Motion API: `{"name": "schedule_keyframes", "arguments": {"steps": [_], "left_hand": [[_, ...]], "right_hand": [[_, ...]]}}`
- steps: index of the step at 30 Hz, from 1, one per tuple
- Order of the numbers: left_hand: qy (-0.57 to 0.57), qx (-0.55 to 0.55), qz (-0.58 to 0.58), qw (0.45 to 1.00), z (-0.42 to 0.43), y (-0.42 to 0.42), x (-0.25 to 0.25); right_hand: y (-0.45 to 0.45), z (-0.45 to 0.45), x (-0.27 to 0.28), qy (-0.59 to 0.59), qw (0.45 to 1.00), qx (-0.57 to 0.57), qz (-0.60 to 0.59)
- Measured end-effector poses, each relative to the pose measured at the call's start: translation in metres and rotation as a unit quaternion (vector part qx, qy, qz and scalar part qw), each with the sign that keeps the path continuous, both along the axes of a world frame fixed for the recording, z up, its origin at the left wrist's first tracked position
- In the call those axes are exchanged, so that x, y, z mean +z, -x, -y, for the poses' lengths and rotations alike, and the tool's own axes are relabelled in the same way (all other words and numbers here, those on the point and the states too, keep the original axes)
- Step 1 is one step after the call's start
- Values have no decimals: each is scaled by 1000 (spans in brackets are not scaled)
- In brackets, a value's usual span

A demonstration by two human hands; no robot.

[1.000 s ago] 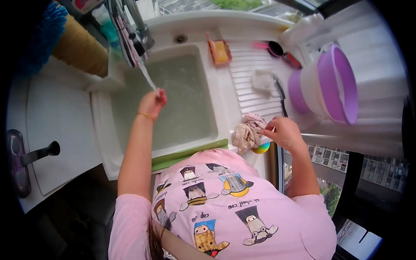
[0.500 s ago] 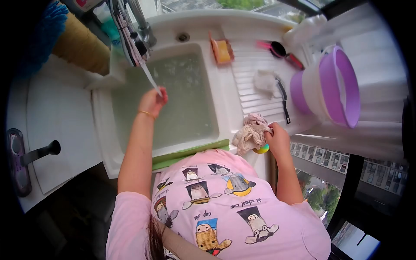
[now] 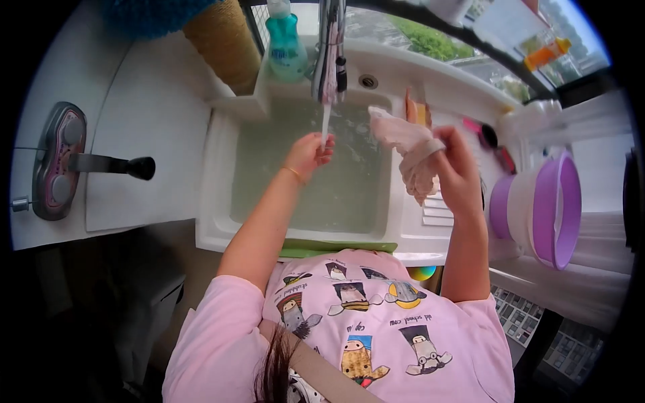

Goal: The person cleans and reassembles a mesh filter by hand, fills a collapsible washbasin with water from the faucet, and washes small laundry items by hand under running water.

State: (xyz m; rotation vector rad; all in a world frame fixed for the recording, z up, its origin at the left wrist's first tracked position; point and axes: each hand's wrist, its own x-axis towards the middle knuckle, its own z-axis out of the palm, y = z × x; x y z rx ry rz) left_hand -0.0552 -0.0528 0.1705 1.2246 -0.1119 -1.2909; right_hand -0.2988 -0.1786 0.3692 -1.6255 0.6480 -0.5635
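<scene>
My right hand [image 3: 457, 171] grips a crumpled pale pink cloth [image 3: 420, 161], held up over the divider between the basin and the ridged drainboard. The cloth's exact kind is unclear. Under the faucet [image 3: 330, 50], my left hand [image 3: 312, 156] is in the thin stream of running water [image 3: 326, 121], fingers loosely curled and nothing visible in them. Below it, cloudy greenish water [image 3: 295, 201] fills the white sink [image 3: 213, 181]. An orange-yellow soap bar [image 3: 422, 114] in its holder is partly hidden behind the cloth.
A purple and white bucket [image 3: 521, 208] stands right of the drainboard [image 3: 437, 213]. Behind it lie a pink-handled brush [image 3: 486, 136] and a red item [image 3: 505, 160]. A teal soap bottle [image 3: 285, 47] stands left of the faucet. Along the sink's front runs a green strip [image 3: 316, 247].
My right hand has lifted the cloth from the drainboard's front corner and brought it up and toward the basin. My left hand stays at the water stream. The view has shifted.
</scene>
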Motion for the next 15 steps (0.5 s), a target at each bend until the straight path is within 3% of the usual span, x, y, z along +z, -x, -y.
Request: {"name": "schedule_keyframes", "arguments": {"steps": [2,4,6,8,10,13,15], "left_hand": [[45,-6,29,999,0,-2,15],[192,7,-68,979,-6,-4,38],[205,29,-47,977,-13,-14,48],[219,52,-23,974,-21,-28,44],[191,89,117,970,-35,-42,25],[200,208,91,953,-50,-55,27],[197,213,74,954,-56,-56,37]], "right_hand": [[-48,-2,-15,-54,995,66,-48],[-91,2,-39,-6,992,111,-60],[-115,-2,-50,43,984,154,-72],[-134,-7,-54,-91,983,158,-19],[-139,3,-70,-105,980,167,-24],[-139,7,-77,-113,985,129,-27],[-140,10,-89,-105,986,126,13]]}}
